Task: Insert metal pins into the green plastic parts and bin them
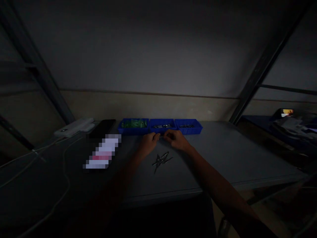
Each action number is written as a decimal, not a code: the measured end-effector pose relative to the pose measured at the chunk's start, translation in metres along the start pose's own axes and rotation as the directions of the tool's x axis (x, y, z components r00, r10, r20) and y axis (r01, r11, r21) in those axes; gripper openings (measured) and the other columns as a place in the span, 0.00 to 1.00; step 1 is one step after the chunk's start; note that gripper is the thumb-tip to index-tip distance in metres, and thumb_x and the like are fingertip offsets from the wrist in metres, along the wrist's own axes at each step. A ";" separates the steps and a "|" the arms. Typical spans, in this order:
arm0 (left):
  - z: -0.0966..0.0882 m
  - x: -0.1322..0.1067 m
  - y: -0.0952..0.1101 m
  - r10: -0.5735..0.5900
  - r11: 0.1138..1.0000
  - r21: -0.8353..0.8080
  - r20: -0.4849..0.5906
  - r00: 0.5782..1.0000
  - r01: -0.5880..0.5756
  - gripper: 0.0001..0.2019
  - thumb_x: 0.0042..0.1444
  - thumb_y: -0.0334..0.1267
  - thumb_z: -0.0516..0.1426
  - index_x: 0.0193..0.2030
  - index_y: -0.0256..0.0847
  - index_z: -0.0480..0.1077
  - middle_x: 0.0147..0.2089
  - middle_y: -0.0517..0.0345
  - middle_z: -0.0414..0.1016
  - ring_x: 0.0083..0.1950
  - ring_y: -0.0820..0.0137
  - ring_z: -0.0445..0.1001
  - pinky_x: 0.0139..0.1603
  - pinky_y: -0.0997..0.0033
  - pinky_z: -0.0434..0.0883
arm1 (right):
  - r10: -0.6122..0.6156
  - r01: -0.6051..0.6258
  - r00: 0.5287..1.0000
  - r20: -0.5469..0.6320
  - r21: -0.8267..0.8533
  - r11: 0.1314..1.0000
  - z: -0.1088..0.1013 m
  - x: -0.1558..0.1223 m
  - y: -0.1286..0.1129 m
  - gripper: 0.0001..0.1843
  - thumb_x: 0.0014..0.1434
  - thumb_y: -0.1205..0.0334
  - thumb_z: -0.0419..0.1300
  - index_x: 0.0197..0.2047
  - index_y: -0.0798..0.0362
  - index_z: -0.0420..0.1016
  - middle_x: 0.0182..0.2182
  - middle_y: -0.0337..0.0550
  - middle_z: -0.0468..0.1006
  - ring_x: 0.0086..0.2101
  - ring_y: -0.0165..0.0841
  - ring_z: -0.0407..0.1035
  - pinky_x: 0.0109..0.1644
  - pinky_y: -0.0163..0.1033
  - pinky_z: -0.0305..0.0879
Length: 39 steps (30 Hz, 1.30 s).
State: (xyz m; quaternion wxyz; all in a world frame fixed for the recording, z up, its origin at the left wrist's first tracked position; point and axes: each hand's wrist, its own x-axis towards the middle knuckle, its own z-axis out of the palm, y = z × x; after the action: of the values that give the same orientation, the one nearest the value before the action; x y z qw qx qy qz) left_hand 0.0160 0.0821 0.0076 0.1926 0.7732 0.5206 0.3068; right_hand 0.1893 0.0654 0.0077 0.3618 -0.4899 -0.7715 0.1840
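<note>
Two bare hands: close together over the table [218,158], just in front of the middle bin.
Left hand [149,142]: thumb and fingers pinched on one end of a thin metal piece [161,136].
Right hand [178,140]: fingertips curled in, pinching the other end of that piece; its exact type is too small to tell.
Loose metal pins [161,160]: a crisscrossed pile on the table, below and between the hands.
Left blue bin [132,131]: green bagged contents [135,123].
Middle blue bin [158,131]: small shiny metal parts [162,126].
Right blue bin [192,131]: slim metal pieces [187,126].
Bright screen [104,153]: pixelated, white with a pink band; writing unreadable.
White device [74,128]: a round dark mark on its end, too small to identify; a pale cable [65,162] trails nearby.
Far right: a small lit screen [287,112], its content illegible.
</note>
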 end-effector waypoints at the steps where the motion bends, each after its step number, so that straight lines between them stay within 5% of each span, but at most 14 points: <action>1: 0.000 0.000 0.000 0.000 1.000 -0.007 -0.001 1.000 0.000 0.16 0.60 0.42 0.47 0.25 0.39 0.68 0.25 0.57 0.73 0.30 0.71 0.70 0.32 0.74 0.60 | -0.007 0.007 1.000 -0.010 -0.012 1.000 0.000 0.000 0.000 0.06 0.54 0.65 0.58 0.35 0.55 0.76 0.21 0.34 0.68 0.23 0.25 0.60 0.29 0.31 0.53; 15: -0.006 -0.001 0.003 0.064 0.994 -0.083 -0.058 0.996 -0.069 0.18 0.60 0.45 0.45 0.22 0.40 0.62 0.20 0.63 0.63 0.26 0.73 0.65 0.30 0.74 0.57 | -0.036 0.036 0.999 -0.014 -0.018 0.999 -0.001 0.001 -0.002 0.09 0.58 0.60 0.56 0.33 0.56 0.74 0.23 0.36 0.71 0.24 0.25 0.61 0.30 0.31 0.54; 18: -0.011 0.000 -0.003 0.047 0.993 -0.110 0.148 0.988 -0.030 0.18 0.59 0.46 0.46 0.24 0.40 0.65 0.22 0.61 0.68 0.28 0.72 0.68 0.31 0.74 0.60 | -0.020 0.017 0.998 -0.056 -0.048 0.999 -0.004 0.002 0.003 0.11 0.58 0.60 0.54 0.32 0.57 0.75 0.24 0.38 0.73 0.25 0.26 0.62 0.31 0.32 0.55; 20: -0.016 -0.001 -0.008 0.057 0.992 -0.124 0.373 0.926 -0.011 0.15 0.57 0.47 0.50 0.26 0.40 0.68 0.25 0.60 0.72 0.29 0.71 0.69 0.31 0.75 0.62 | 0.050 -0.064 0.987 -0.155 -0.086 0.994 -0.010 0.002 0.011 0.14 0.60 0.58 0.53 0.31 0.57 0.75 0.24 0.40 0.74 0.25 0.27 0.63 0.31 0.33 0.54; 24: -0.021 -0.003 -0.017 0.099 0.993 -0.107 0.584 0.805 -0.045 0.11 0.49 0.46 0.57 0.32 0.39 0.70 0.30 0.59 0.75 0.32 0.71 0.71 0.32 0.76 0.63 | 0.233 -0.348 0.851 -0.470 -0.172 0.922 -0.029 0.002 0.034 0.20 0.61 0.53 0.50 0.30 0.57 0.76 0.25 0.43 0.75 0.26 0.31 0.66 0.31 0.34 0.55; 27: -0.019 -0.002 -0.021 0.086 0.996 -0.048 0.596 0.798 -0.071 0.09 0.49 0.41 0.57 0.34 0.38 0.70 0.30 0.59 0.75 0.32 0.71 0.70 0.32 0.76 0.63 | 0.342 -0.537 0.710 -0.616 -0.160 0.828 -0.040 -0.001 0.048 0.19 0.61 0.54 0.49 0.35 0.58 0.78 0.31 0.49 0.78 0.32 0.35 0.71 0.35 0.35 0.60; 30: -0.019 -0.002 -0.020 0.089 0.995 -0.018 0.595 0.799 -0.097 0.09 0.50 0.36 0.54 0.37 0.38 0.71 0.31 0.59 0.75 0.32 0.72 0.70 0.32 0.76 0.63 | 0.442 -0.654 0.622 -0.646 -0.120 0.747 -0.045 -0.003 0.054 0.19 0.61 0.55 0.50 0.42 0.57 0.78 0.36 0.53 0.79 0.36 0.38 0.73 0.39 0.38 0.62; 33: -0.023 -0.004 -0.017 0.115 0.991 -0.023 0.642 0.758 -0.131 0.11 0.51 0.33 0.53 0.40 0.39 0.73 0.34 0.58 0.74 0.33 0.71 0.70 0.33 0.76 0.63 | 0.493 -0.706 0.592 -0.638 -0.115 0.699 -0.045 -0.004 0.054 0.19 0.61 0.54 0.51 0.46 0.55 0.76 0.38 0.54 0.79 0.39 0.40 0.73 0.42 0.40 0.64; 39: -0.030 -0.007 -0.013 0.184 0.965 0.017 0.668 0.721 -0.262 0.08 0.46 0.31 0.59 0.34 0.38 0.75 0.40 0.56 0.71 0.38 0.70 0.68 0.40 0.75 0.65 | 0.488 -0.704 0.613 -0.621 -0.150 0.694 -0.043 -0.004 0.051 0.21 0.61 0.54 0.52 0.52 0.56 0.72 0.39 0.55 0.78 0.41 0.42 0.73 0.43 0.42 0.64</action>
State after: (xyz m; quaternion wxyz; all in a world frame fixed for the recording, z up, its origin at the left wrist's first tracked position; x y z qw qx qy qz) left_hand -0.0153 0.0797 0.0193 0.2829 0.8978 0.3376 0.0054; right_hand 0.2540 0.0821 0.0024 0.3748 -0.8134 -0.4448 -0.0017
